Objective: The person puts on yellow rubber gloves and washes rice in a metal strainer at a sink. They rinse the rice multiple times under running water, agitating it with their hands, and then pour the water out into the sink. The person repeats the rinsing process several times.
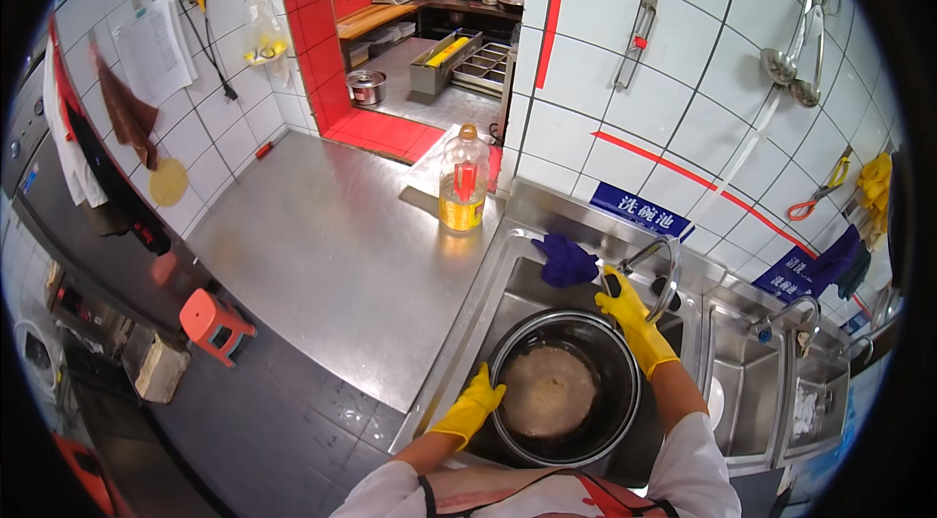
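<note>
A large round metal pot (624, 401) stands in the left sink basin (523, 295), with cloudy brownish liquid (549, 392) in its bottom. My left hand (472, 407), in a yellow rubber glove, grips the pot's left rim. Beyond the pot, beside the curved faucet (672, 273), is my gloved right hand (633, 313); its fingers are bent around a small dark thing, and whether they hold it cannot be told. A purple-blue cloth (566, 260) lies at the basin's back edge, just left of that hand. No water is seen running from the spout.
A plastic oil bottle (463, 185) stands on the steel counter (329, 240) at left. Two more basins (743, 364) lie to the right, a white dish (715, 404) in the nearer one. Ladles (779, 64) and scissors (816, 199) hang on the wall. An orange stool (212, 320) stands on the floor.
</note>
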Demonstrator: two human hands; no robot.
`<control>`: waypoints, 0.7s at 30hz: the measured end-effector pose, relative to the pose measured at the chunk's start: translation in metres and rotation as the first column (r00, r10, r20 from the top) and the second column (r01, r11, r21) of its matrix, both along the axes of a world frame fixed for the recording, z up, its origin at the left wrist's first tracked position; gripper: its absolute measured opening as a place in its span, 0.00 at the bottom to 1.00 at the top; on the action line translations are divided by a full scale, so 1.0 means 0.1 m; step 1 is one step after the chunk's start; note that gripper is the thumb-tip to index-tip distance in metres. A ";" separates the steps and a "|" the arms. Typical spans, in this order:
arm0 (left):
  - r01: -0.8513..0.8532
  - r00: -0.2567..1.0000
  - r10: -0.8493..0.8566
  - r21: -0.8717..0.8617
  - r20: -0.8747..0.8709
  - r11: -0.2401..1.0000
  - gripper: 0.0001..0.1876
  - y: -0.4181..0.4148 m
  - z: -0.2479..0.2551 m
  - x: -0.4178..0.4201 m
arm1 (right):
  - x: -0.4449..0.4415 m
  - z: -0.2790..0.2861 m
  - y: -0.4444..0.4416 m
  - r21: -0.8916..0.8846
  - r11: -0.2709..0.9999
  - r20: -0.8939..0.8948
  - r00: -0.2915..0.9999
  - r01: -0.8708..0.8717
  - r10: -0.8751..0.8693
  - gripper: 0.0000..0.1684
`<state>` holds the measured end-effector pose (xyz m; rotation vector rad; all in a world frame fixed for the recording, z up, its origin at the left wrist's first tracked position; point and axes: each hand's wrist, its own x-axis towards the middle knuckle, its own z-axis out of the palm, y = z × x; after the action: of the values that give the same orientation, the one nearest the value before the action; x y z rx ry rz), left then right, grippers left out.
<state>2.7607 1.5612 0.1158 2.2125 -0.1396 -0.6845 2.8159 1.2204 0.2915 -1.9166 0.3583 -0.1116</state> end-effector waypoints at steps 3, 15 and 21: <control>-0.021 0.999 0.022 0.014 -0.037 1.000 0.50 -0.12 -0.23 0.20 | 0.14 -0.14 -0.09 -0.176 0.980 -0.023 0.996 -0.090 0.087 0.40; -0.053 0.994 0.064 0.126 -0.087 0.991 0.40 -0.32 -0.04 0.46 | 0.18 0.28 0.01 -0.484 0.800 -0.203 0.935 -0.354 0.291 0.30; -0.107 0.994 0.108 0.106 -0.005 0.989 0.39 -0.29 -0.22 0.44 | 0.03 0.00 0.02 -0.379 0.886 0.053 0.950 -0.267 0.309 0.32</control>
<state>2.8043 1.5322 0.0942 2.2981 0.0216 -0.6575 2.8192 1.2225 0.2911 -2.3028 -0.0339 -0.0921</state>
